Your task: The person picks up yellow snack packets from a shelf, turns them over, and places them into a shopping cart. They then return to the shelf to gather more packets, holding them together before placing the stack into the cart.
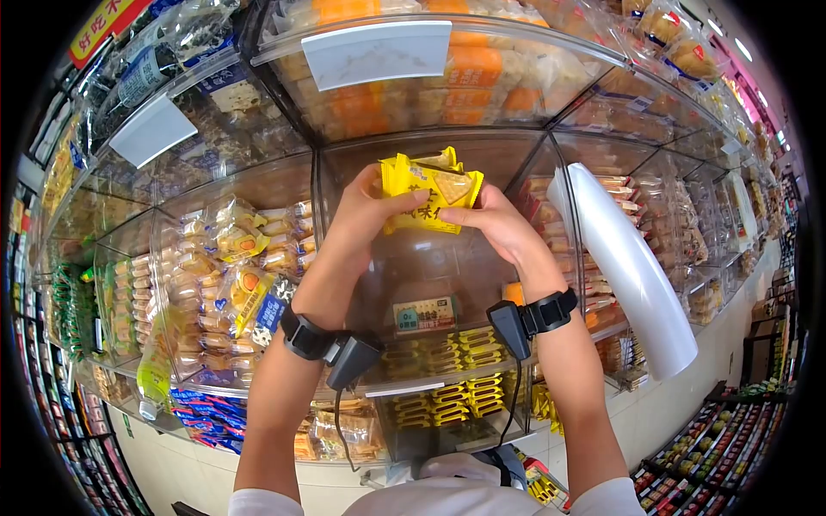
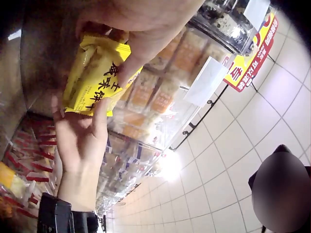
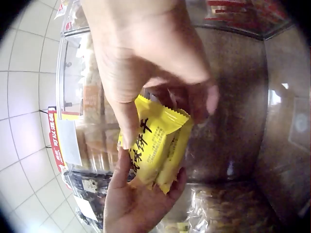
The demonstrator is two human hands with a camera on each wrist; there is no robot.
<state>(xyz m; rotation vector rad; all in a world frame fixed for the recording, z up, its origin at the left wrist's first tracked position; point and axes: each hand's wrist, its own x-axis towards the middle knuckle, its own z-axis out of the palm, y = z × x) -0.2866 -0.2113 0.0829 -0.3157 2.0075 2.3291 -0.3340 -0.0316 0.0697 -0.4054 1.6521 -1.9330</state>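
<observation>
Both hands hold a small stack of yellow biscuit packets (image 1: 426, 181) above an open clear-walled bin (image 1: 404, 267). My left hand (image 1: 363, 206) grips the left end, its thumb lying across the front. At the other end, my right hand (image 1: 506, 225) pinches the packets with its thumb on the lower front. The top packet carries dark lettering and a cracker picture. Seen from the right wrist, at least two packets (image 3: 163, 131) lie together, with fingers partly hidden behind them. In the left wrist view the same packets (image 2: 80, 92) sit between both hands.
A roll of clear plastic bags (image 1: 624, 267) hangs over the bins at right. More yellow packets (image 1: 465, 391) fill a lower compartment near my body. Wrapped snacks (image 1: 249, 258) fill the left bin; orange-labelled packs (image 1: 473, 73) stand behind. A small sign (image 1: 423, 315) is at the bin's front.
</observation>
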